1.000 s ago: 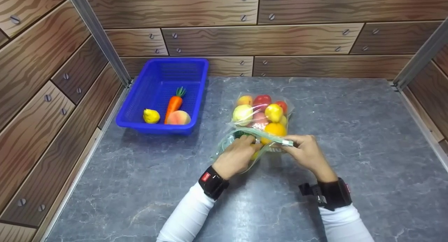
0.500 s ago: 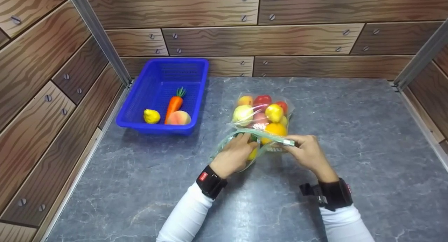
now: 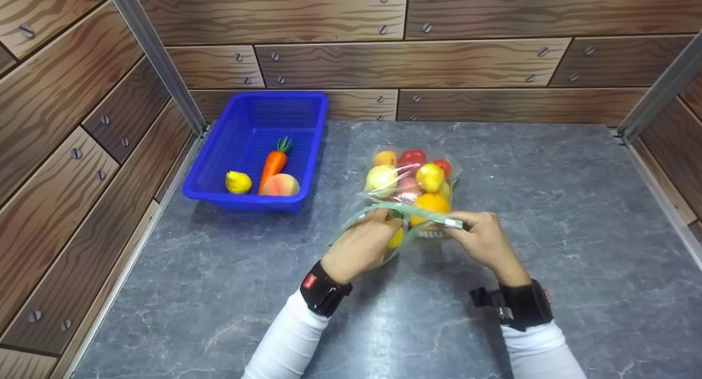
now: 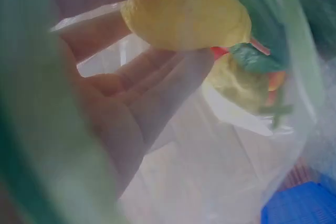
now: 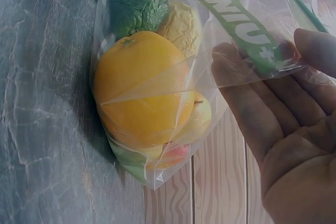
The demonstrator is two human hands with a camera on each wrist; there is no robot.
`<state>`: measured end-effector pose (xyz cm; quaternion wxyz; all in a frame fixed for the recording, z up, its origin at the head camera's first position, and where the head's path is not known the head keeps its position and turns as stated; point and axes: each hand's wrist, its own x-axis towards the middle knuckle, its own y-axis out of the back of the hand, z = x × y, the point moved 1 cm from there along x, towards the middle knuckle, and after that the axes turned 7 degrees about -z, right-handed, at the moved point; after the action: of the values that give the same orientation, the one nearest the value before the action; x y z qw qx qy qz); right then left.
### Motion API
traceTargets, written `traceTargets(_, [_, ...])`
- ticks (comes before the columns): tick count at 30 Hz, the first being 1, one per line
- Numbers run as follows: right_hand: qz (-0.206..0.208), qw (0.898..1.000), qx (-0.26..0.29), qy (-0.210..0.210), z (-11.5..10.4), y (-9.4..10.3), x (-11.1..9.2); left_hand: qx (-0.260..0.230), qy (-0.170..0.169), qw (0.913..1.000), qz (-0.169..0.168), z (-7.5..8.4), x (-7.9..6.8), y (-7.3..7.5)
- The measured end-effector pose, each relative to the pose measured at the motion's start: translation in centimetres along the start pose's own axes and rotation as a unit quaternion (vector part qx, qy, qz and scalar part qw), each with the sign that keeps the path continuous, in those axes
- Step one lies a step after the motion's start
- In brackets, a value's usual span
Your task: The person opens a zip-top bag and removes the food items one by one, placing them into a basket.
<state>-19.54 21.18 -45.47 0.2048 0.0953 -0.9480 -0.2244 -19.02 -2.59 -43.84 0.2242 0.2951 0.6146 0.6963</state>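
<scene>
A clear zip bag (image 3: 356, 195) packed with fruit lies on the table, its green-edged mouth toward me. My left hand (image 3: 359, 244) reaches into that mouth. Inside, its thumb and fingers hold a yellow lemon-like fruit (image 4: 186, 14), partly hidden by the bag in the head view. My right hand (image 3: 482, 244) pinches the bag's rim beside the white slider (image 3: 451, 223). An orange (image 5: 144, 87), a dark green wrinkled fruit (image 5: 139, 8) and a pale yellow wrinkled one (image 5: 181, 29) press together in the bag. Farther in lie a yellow-green fruit (image 3: 382, 180) and several red ones.
A blue plastic basket (image 3: 198, 195) stands at the back left. In it are a carrot (image 3: 274, 164), a peach (image 3: 281, 185) and a small yellow fruit (image 3: 238, 182). Wood-patterned panels (image 3: 329, 63) wall in the grey marbled table (image 3: 576, 231) at the back and sides.
My left wrist has shifted slightly left and toward me, with the fingers still inside the bag. The right hand stays at the rim, and the basket's contents are unchanged.
</scene>
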Motion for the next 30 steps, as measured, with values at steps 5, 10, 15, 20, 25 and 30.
traceTargets(5, [0.001,1.000,-0.007,-0.007,-0.1,0.0,0.0,-0.023,-0.018,0.9995,-0.006,0.3,-0.4,1.6])
traceTargets(10, [-0.005,1.000,-0.006,-0.008,-0.1,0.0,0.0,-0.044,-0.028,0.9986,-0.002,0.6,-1.3,3.0])
traceTargets(15, [-0.016,1.000,-0.003,-0.011,0.1,0.0,0.0,-0.088,-0.070,0.9933,0.029,0.1,-1.8,4.1])
traceTargets(20, [-0.012,1.000,-0.013,-0.013,0.2,0.0,-0.1,-0.143,-0.097,0.9835,0.054,-0.6,-2.5,5.0])
traceTargets(25, [-0.010,1.000,-0.008,-0.006,0.2,-0.1,0.0,-0.199,-0.108,0.9714,0.071,-1.1,-3.1,5.8])
traceTargets(30, [-0.005,1.000,-0.011,-0.003,0.2,-0.1,0.0,-0.250,-0.121,0.9562,0.092,-1.8,-3.5,6.3])
